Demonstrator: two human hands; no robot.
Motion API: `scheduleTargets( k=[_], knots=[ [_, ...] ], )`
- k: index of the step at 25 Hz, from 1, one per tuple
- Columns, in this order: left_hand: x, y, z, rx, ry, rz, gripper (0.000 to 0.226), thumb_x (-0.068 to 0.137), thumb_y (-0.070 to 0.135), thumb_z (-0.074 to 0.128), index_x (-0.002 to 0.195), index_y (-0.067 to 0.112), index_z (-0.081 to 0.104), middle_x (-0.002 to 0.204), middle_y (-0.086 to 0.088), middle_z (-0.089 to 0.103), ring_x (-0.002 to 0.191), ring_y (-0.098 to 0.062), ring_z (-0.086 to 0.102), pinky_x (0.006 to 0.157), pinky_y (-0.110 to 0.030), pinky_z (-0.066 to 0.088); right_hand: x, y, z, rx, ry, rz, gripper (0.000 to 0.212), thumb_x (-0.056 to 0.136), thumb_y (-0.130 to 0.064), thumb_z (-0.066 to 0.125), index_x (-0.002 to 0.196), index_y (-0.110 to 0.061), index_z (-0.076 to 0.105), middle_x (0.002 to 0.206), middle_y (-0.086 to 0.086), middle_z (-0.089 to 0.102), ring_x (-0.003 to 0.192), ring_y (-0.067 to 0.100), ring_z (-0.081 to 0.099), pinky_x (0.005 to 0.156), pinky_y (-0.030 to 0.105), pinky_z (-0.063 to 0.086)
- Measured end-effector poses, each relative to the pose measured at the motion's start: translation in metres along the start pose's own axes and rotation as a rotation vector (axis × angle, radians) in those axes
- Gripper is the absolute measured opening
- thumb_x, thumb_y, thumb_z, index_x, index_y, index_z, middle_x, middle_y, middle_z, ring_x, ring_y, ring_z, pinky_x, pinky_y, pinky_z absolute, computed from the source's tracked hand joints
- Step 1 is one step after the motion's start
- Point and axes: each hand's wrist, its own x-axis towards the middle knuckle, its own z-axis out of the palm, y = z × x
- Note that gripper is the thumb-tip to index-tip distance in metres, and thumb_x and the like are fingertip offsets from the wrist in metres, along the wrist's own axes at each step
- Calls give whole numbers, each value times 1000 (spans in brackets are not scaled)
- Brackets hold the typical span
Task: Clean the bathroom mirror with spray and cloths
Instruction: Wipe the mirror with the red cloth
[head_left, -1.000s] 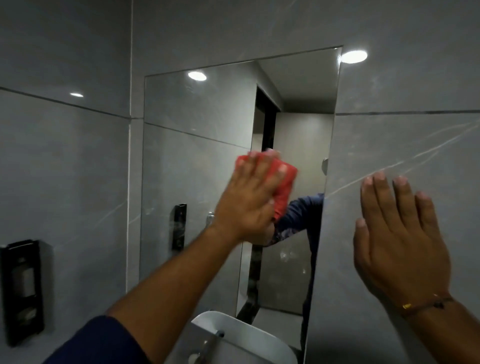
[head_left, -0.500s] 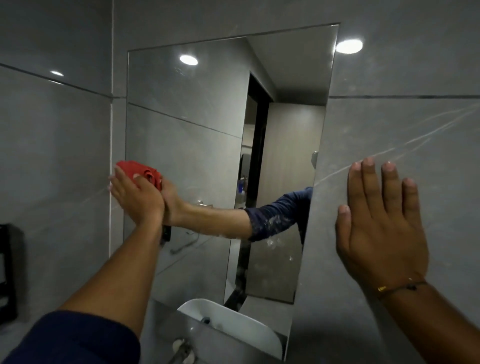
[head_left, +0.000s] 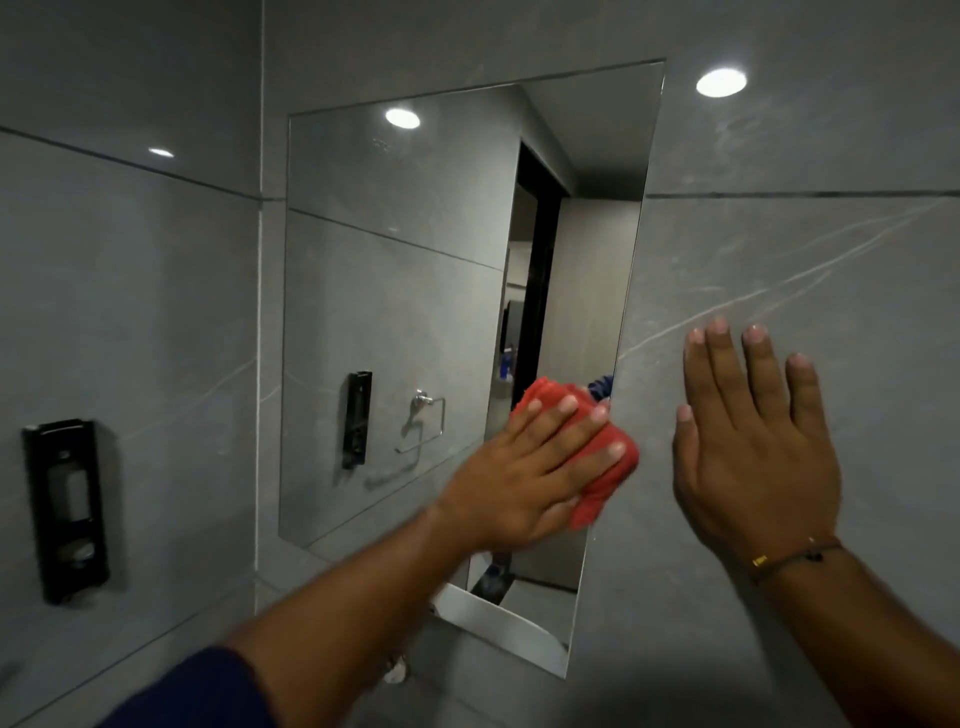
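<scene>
A frameless rectangular mirror (head_left: 405, 291) is fixed to the grey tiled wall. My left hand (head_left: 524, 473) presses a bunched red cloth (head_left: 602, 467) flat against the glass at the mirror's right edge, about two thirds of the way down. My right hand (head_left: 748, 452) rests flat on the wall tile just right of the mirror, fingers spread, holding nothing. A thin bracelet sits on that wrist. No spray bottle is in view.
A black wall dispenser (head_left: 65, 509) hangs on the left wall, and its reflection shows in the mirror. The grey tiled wall (head_left: 810, 249) carries pale streaks. A white basin is reflected at the mirror's bottom edge (head_left: 498, 623).
My left hand swept the red cloth from the mirror's middle to its left edge, then back across to the right edge and lower. My right hand stayed flat on the wall.
</scene>
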Motion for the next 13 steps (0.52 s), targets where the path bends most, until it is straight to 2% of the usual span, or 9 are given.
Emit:
scheduleTargets(
  k=[1,2,3,6,8,10,12,13],
  knots=[
    [-21,-37,-8,63,-25,118,66,108,43,41,166,22,17,177,-6,1,164,-34,4,131,-58,11,-1,-1,1,-3,-4,10,73,113,-40,23,178,-12,7,187,10,2,174,29,-2,140,50,-4],
    [-40,-76,-17,109,-28,125,66,108,45,38,167,23,14,178,-5,-1,164,-32,2,132,-55,9,-1,-3,1,-5,-1,17,74,112,-42,23,178,-11,7,187,11,1,173,30,-3,140,50,-5],
    [-58,-112,-26,128,-15,41,67,109,46,31,168,25,9,178,-4,-3,165,-31,-1,133,-54,7,-1,-3,2,-10,3,15,75,112,-43,23,178,-11,7,187,12,1,173,31,-3,140,51,-5],
    [-108,-187,-37,71,103,-448,66,108,46,20,168,23,4,178,-1,-3,165,-30,-6,132,-57,9,1,-5,6,-40,25,4,77,112,-46,22,178,-9,7,187,14,1,173,35,-1,140,52,-6],
    [-141,-210,-26,7,268,-744,64,109,43,21,168,20,10,178,1,3,165,-28,-2,134,-49,5,1,-8,8,-67,51,-2,77,112,-46,22,178,-8,7,187,14,0,173,35,-1,140,52,-7],
    [-157,-217,-17,-106,434,-1099,62,109,39,23,167,20,15,177,0,11,165,-29,5,133,-40,3,2,-9,8,-101,52,4,77,112,-45,23,178,-9,5,187,14,-1,173,35,-2,140,51,-7],
    [-159,-206,-12,-230,576,-1541,63,106,34,24,167,19,17,176,-8,16,164,-32,9,131,-39,4,4,-9,8,-107,46,7,77,112,-45,23,178,-9,3,187,13,-3,173,34,-3,140,51,-8],
    [-155,-193,-10,-269,634,-1705,62,107,31,25,167,17,17,176,-11,16,164,-32,10,131,-40,4,3,-9,8,-107,46,9,77,113,-45,23,178,-9,2,187,13,-4,173,34,-4,140,51,-8]
  ],
)
